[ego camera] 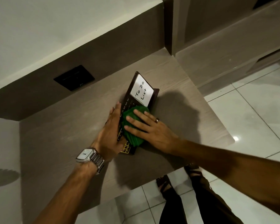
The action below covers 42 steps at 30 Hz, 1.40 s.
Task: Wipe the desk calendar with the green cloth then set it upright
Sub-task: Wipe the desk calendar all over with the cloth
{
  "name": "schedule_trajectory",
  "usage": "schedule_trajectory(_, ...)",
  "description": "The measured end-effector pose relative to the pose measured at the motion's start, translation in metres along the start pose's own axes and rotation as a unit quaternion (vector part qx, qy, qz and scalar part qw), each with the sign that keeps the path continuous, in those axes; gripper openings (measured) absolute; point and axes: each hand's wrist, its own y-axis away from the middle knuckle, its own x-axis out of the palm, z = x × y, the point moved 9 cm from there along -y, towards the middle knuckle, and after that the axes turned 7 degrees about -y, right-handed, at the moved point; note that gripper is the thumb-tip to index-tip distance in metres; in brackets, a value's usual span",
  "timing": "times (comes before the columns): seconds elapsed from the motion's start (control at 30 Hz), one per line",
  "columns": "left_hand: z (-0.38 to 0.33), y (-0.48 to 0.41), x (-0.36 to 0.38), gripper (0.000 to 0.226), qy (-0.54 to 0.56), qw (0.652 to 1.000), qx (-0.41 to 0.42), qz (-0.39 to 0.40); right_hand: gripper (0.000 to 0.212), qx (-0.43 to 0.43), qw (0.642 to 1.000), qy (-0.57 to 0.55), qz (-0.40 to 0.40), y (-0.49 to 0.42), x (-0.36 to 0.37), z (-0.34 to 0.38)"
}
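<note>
Desk calendar (141, 94) lies flat; judged light, stiff board. Left hand (111, 135) braces its edge, fingers extended. Right hand (149, 129), fingers splayed flat, presses soft green cloth (132, 125). Lift by long edges.

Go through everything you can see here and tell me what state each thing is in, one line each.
Desk calendar: lying flat on the desk, not upright.
Green cloth: folded, pressed onto the calendar.
To Do List note: on the calendar's far end, uncovered.
Right hand: flat, fingers spread on the cloth.
Left hand: open, steadying the calendar's left edge.
Wristwatch: worn on the left wrist.
Desk: bare around the calendar.
</note>
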Motion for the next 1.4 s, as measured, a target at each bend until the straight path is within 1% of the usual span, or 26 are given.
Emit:
schedule_trajectory(0.03,-0.001,0.0,-0.001,0.108,0.002,1.0,0.004,-0.003,0.081,-0.004,1.0,0.012,-0.009,-0.01,-0.007,-0.007)
schedule_trajectory(0.1,-0.001,0.0,-0.002,0.106,-0.001,1.0,0.004,-0.004,0.076,0.031,0.999,0.028,-0.03,-0.023,-0.025,-0.033)
schedule_trajectory(0.17,0.0,0.001,-0.002,0.107,-0.004,1.0,-0.006,-0.002,0.074,0.086,0.996,0.027,-0.013,-0.014,-0.028,-0.051)
schedule_trajectory(0.2,-0.001,0.001,-0.003,0.107,-0.005,1.0,-0.005,-0.004,0.075,0.096,0.995,0.02,0.005,-0.003,-0.023,-0.05)
schedule_trajectory(0.23,-0.003,0.001,-0.003,0.107,-0.004,1.0,-0.003,-0.006,0.077,0.089,0.996,0.013,0.024,0.006,-0.016,-0.042)
schedule_trajectory(0.3,-0.006,0.001,-0.002,0.108,0.002,1.0,-0.004,-0.008,0.08,0.037,0.998,-0.008,0.049,0.011,-0.007,-0.017)
schedule_trajectory(0.37,-0.002,0.0,-0.002,0.111,0.001,1.0,-0.028,-0.003,0.084,-0.004,0.999,-0.008,0.04,-0.006,-0.012,-0.009)
schedule_trajectory(0.4,0.0,0.0,-0.001,0.113,-0.004,0.999,-0.039,0.002,0.087,0.0,1.0,0.004,0.023,-0.016,-0.018,-0.015)
schedule_trajectory(0.47,0.003,-0.001,-0.002,0.117,-0.011,0.999,-0.047,0.01,0.087,0.056,0.998,0.027,0.004,-0.022,-0.028,-0.04)
schedule_trajectory(0.53,0.005,-0.001,-0.002,0.12,-0.012,0.998,-0.059,0.013,0.082,0.129,0.991,0.028,0.019,-0.005,-0.025,-0.059)
schedule_trajectory(0.57,0.005,-0.001,-0.002,0.121,-0.014,0.998,-0.061,0.013,0.082,0.142,0.989,0.027,0.033,0.006,-0.018,-0.058)
schedule_trajectory(0.6,0.003,-0.001,-0.002,0.121,-0.016,0.998,-0.058,0.011,0.083,0.132,0.99,0.023,0.045,0.012,-0.011,-0.049)
schedule_trajectory(0.67,0.001,-0.001,-0.004,0.12,-0.022,0.999,-0.044,-0.003,0.086,0.059,0.997,0.005,0.053,0.007,-0.004,-0.02)
schedule_trajectory(0.73,-0.001,0.0,-0.004,0.119,-0.025,1.0,-0.015,-0.009,0.084,0.016,1.0,-0.01,0.018,-0.014,-0.017,-0.012)
schedule_trajectory(0.8,-0.002,0.001,-0.003,0.116,-0.017,1.0,0.017,-0.01,0.08,0.021,0.999,0.001,-0.029,-0.035,-0.039,-0.029)
schedule_trajectory(0.87,0.0,0.001,-0.003,0.12,-0.015,1.0,0.012,-0.011,0.075,0.056,0.998,0.012,-0.041,-0.046,-0.059,-0.059)
schedule_trajectory(0.97,0.004,-0.001,-0.003,0.123,-0.009,1.0,-0.023,-0.012,0.071,0.185,0.982,0.004,-0.043,-0.047,-0.077,-0.105)
schedule_trajectory(1.0,0.006,-0.001,-0.003,0.123,-0.009,0.999,-0.037,-0.012,0.072,0.203,0.977,-0.003,-0.056,-0.047,-0.079,-0.104)
schedule_trajectory(1.03,0.007,-0.001,-0.003,0.123,-0.011,0.999,-0.045,-0.013,0.072,0.185,0.98,-0.006,-0.067,-0.049,-0.078,-0.093)
schedule_trajectory(1.07,0.006,-0.001,-0.004,0.123,-0.014,0.999,-0.047,-0.015,0.072,0.138,0.988,-0.006,-0.063,-0.05,-0.071,-0.076)
schedule_trajectory(1.13,0.005,-0.001,-0.003,0.12,-0.021,0.999,-0.042,-0.016,0.072,0.031,0.999,0.001,-0.025,-0.045,-0.055,-0.044)
schedule_trajectory(1.17,0.004,-0.001,-0.003,0.119,-0.024,0.999,-0.044,-0.015,0.073,0.008,1.0,0.0,-0.01,-0.042,-0.054,-0.042)
schedule_trajectory(1.2,0.004,-0.001,-0.003,0.119,-0.024,0.998,-0.05,-0.013,0.074,0.009,1.0,-0.003,-0.006,-0.042,-0.058,-0.05)
schedule_trajectory(1.3,0.005,-0.004,-0.004,0.118,0.001,0.998,-0.065,-0.009,0.073,0.067,0.998,0.003,0.015,-0.051,-0.069,-0.084)
schedule_trajectory(1.33,0.004,-0.005,-0.005,0.117,0.011,0.998,-0.064,-0.01,0.074,0.092,0.996,-0.01,0.011,-0.054,-0.07,-0.092)
schedule_trajectory(1.4,0.002,-0.006,-0.005,0.115,0.027,0.998,-0.058,-0.01,0.074,0.176,0.981,-0.07,-0.043,-0.056,-0.082,-0.112)
